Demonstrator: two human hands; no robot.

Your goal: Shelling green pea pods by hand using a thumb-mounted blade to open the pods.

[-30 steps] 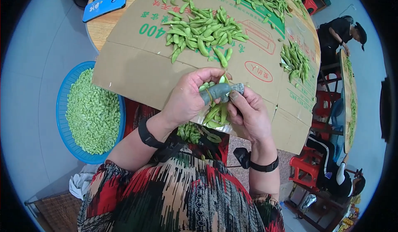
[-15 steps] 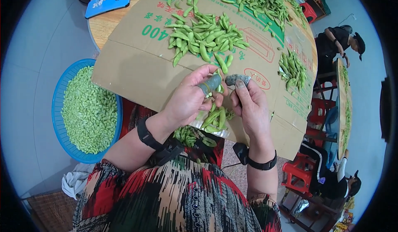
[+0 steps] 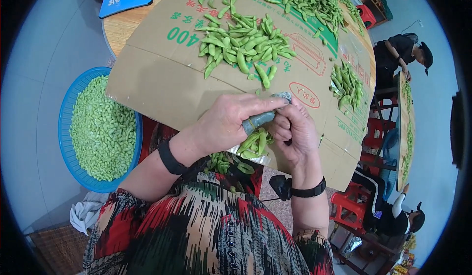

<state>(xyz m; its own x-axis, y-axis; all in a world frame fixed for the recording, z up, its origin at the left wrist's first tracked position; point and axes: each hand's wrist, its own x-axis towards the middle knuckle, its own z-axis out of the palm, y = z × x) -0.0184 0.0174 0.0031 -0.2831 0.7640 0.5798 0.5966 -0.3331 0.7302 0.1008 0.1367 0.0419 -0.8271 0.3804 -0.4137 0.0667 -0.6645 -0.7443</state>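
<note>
Left hand (image 3: pixel 221 122), thumb in a smooth grey-green cover (image 3: pixel 258 121), touches the right hand (image 3: pixel 298 133); whether it grips anything I cannot tell. To its left, a ribbed blue plastic basket (image 3: pixel 66 127) holds a heap of plump shelled beans (image 3: pixel 102 137). Slender, bumpy green pods (image 3: pixel 246 41) lie piled on flat cardboard (image 3: pixel 157 81) ahead of both hands, with loose pods (image 3: pixel 253 145) just below them. The right hand's fingers are curled, any grasp hidden; a smaller pod pile (image 3: pixel 346 84) lies further right.

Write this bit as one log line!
left hand: meets right hand; grip contents: hidden; curved green pods: on brown cardboard; pale green beans: in blue plastic basket
</note>
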